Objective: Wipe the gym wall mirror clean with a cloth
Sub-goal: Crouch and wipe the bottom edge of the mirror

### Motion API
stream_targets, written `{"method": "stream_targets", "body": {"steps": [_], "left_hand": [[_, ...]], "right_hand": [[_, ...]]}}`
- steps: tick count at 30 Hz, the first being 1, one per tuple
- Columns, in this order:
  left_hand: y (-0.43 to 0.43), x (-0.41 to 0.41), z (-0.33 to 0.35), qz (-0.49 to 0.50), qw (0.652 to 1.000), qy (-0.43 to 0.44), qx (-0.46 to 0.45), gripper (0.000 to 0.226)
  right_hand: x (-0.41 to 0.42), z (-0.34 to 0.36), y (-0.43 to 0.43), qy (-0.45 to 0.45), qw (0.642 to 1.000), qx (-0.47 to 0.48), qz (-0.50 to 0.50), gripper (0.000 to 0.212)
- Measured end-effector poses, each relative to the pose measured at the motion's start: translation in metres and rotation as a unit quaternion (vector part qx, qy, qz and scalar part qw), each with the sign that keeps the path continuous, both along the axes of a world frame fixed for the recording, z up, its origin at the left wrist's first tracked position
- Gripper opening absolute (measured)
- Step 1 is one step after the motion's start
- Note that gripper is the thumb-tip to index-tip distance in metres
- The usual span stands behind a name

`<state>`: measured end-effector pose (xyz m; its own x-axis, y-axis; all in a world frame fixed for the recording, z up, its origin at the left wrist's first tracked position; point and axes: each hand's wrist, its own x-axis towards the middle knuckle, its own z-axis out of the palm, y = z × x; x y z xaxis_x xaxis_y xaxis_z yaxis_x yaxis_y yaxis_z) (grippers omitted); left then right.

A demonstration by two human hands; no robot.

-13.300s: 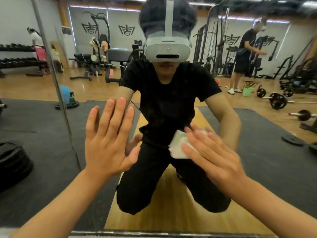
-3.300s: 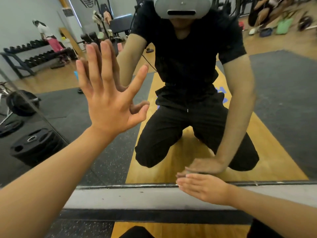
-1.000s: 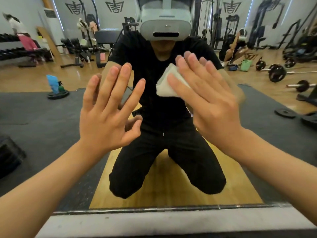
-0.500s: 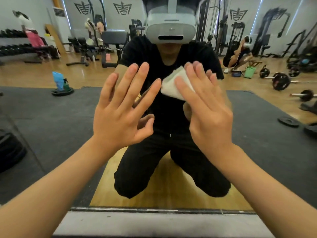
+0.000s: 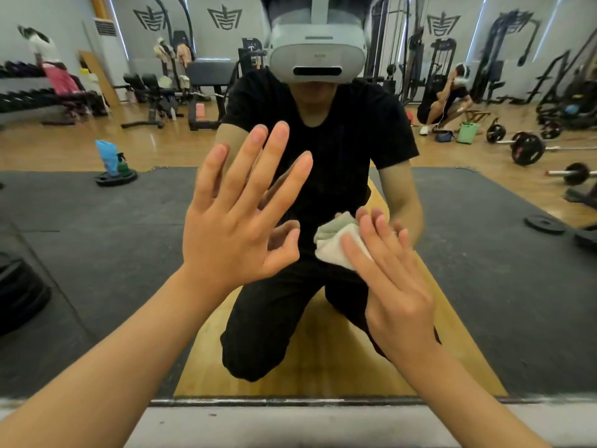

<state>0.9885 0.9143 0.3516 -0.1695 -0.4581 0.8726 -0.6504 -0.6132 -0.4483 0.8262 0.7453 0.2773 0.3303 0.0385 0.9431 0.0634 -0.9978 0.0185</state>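
Swept right hand point(image 5: 397, 286) down from left-fingertip level to left-thumb level. Pressing white cloth point(image 5: 334, 250) on mirror point(image 5: 97, 253) under straight fingers point(image 5: 361, 260), edge poking past fingertips. Bracing still with left hand point(image 5: 235, 227), fingers point(image 5: 245, 169) spread wide. Likely mid down-stroke, lower glass pending.

Mirror point(image 5: 533, 334): glass, glossy, smooth.
Cloth point(image 5: 332, 245): white fabric, soft, matt, creased.
Strip point(image 5: 290, 400) along the mirror's bottom edge: metal, dull sheen, scuffed.
Ledge point(image 5: 290, 425) below: grey, matt.
Reflected floor point(image 5: 48, 150): varnished wood, glossy.
Reflected mats point(image 5: 97, 221): black, matt, grainy.
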Motion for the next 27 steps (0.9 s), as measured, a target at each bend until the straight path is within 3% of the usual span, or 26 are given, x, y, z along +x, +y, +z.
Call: {"method": "stream_targets", "body": {"steps": [4,7,14,17,21,23,27], "left_hand": [[0.000,0.001,0.000,0.003,1.000,-0.004,-0.001,0.082],[0.000,0.000,0.000,0.009,1.000,-0.009,-0.005,0.081],[0.000,0.000,0.001,0.022,0.999,-0.022,-0.009,0.076],[-0.002,0.000,0.001,0.022,0.999,-0.024,-0.008,0.077],[0.000,0.002,0.002,0.041,0.999,-0.033,0.000,0.080],[0.000,0.001,0.002,0.045,0.998,-0.037,0.010,0.081],[0.006,0.004,0.007,-0.016,0.994,-0.053,0.094,0.078]], "right_hand": [[0.004,-0.048,0.007,-0.006,0.999,0.053,-0.009,0.035],[0.002,-0.082,0.007,0.025,0.999,0.027,-0.013,0.036],[0.026,-0.017,0.018,-0.077,0.996,0.036,0.025,0.032],[0.026,-0.076,0.022,-0.068,0.995,0.069,0.003,0.037],[0.005,-0.174,0.030,0.020,0.994,0.101,-0.022,0.042],[0.006,-0.163,0.032,-0.009,0.996,0.091,-0.024,0.046],[0.023,-0.053,0.013,-0.157,0.986,0.062,0.004,0.036]]}}
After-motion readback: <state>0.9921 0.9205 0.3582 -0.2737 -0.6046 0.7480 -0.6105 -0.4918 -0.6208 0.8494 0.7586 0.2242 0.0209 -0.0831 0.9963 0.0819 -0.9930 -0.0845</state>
